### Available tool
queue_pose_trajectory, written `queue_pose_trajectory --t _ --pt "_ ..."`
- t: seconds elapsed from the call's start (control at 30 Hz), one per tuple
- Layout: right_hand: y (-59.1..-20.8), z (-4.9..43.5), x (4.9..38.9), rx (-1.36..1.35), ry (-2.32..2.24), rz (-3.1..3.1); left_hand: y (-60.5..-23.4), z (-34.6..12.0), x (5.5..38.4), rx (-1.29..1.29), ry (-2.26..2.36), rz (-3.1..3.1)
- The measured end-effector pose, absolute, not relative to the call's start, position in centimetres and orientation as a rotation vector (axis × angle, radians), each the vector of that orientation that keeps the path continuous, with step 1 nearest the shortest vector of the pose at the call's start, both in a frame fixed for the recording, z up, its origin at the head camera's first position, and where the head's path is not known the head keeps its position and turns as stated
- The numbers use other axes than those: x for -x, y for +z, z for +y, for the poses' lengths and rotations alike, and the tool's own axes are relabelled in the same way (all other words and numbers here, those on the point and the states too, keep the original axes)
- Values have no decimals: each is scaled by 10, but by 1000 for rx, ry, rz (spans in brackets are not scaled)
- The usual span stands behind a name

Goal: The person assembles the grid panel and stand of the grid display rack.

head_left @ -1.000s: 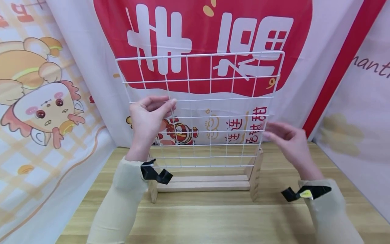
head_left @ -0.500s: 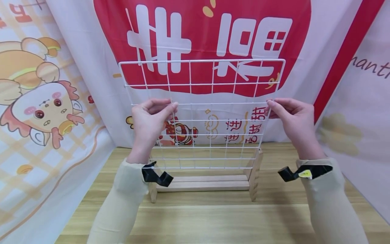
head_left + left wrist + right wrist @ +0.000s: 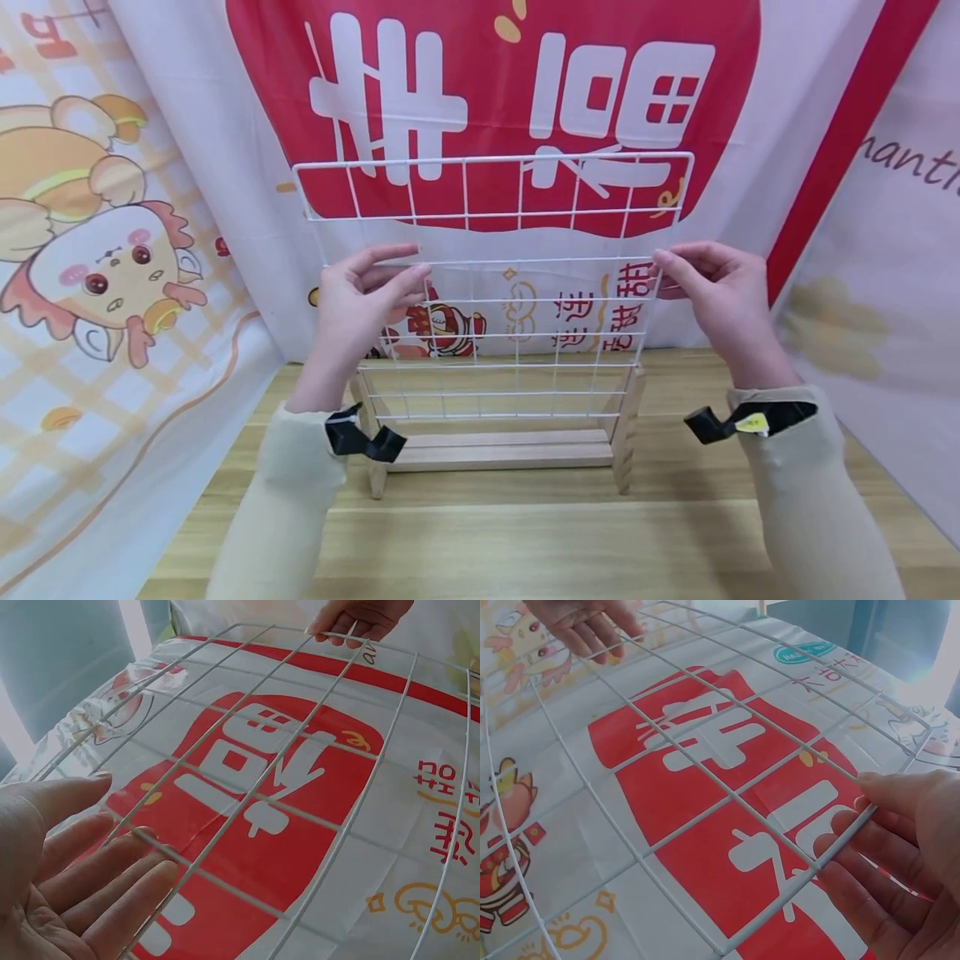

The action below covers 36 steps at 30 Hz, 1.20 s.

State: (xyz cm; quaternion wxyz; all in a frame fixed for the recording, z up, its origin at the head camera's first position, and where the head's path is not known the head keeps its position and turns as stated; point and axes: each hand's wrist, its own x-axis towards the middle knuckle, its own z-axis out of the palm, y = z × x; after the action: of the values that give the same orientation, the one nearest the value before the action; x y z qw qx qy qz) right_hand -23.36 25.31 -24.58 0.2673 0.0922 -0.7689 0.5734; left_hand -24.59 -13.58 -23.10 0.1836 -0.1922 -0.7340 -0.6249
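A white wire grid panel stands upright, its lower end between the side posts of a light wooden stand. My right hand pinches the panel's right edge at mid-height; the right wrist view shows the thumb on the near side and curled fingers behind the edge wire. At the left side, my left hand is beside the mesh with thumb and fingers parted. In the left wrist view, its loosely extended fingers lie right at the wires without closing round them.
The stand rests on a wood-grain tabletop. Behind it hangs a white cloth with a large red print, and printed cloths flank the left and right. Black straps circle both sleeve cuffs.
My right hand has risen along the right edge and taken hold of the panel. The panel's top has dropped slightly. My left hand has loosened its pinch and shifted a little left.
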Motion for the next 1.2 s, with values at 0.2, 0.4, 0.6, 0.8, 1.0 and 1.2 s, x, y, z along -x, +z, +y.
queue_pose_trajectory --t 0.2,0.4,0.6,0.8,1.0,1.2 --pt "-247 251 231 -236 1518 -2086 -233 -168 241 528 -1900 -1754" --pt "-247 252 232 -230 1518 -2088 -231 -191 237 254 -1979 -1436" --pt "-249 252 232 -238 1524 -2089 -239 -195 249 147 -1987 -1540" --pt "-252 252 233 -253 1546 -2091 -245 -195 254 147 -1953 -1597" --pt "-255 250 233 -255 1553 -2097 -251 -197 253 127 -1901 -1644" --pt "-259 249 231 -252 1541 -2118 -259 -197 254 153 -1859 -1642"
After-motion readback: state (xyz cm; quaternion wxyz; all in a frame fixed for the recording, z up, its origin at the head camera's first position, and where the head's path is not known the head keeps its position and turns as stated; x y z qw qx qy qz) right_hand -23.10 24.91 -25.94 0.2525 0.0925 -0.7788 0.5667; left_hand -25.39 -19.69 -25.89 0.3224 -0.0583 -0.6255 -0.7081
